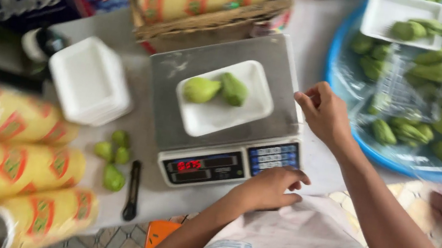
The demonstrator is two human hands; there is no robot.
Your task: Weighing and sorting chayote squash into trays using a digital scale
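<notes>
At twelve o'clock of left hand (273,186), relaxed on scale keypad (272,157): white foam tray (224,98), two pale-green chayotes (216,89); right hand (325,110) loosely curled, empty.

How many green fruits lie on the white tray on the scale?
2. One paler green fruit lies at the tray's left, and a darker one lies beside it to the right. None seems hidden there.

- Two pale green fruits (217,89) on a white foam tray (223,105).
- Scale (223,112): grey steel top, red glowing digits, blue keys.
- Film rolls (13,166): yellow wrapping with red-orange patterns.
- Basin (347,128): bright blue rim.
</notes>
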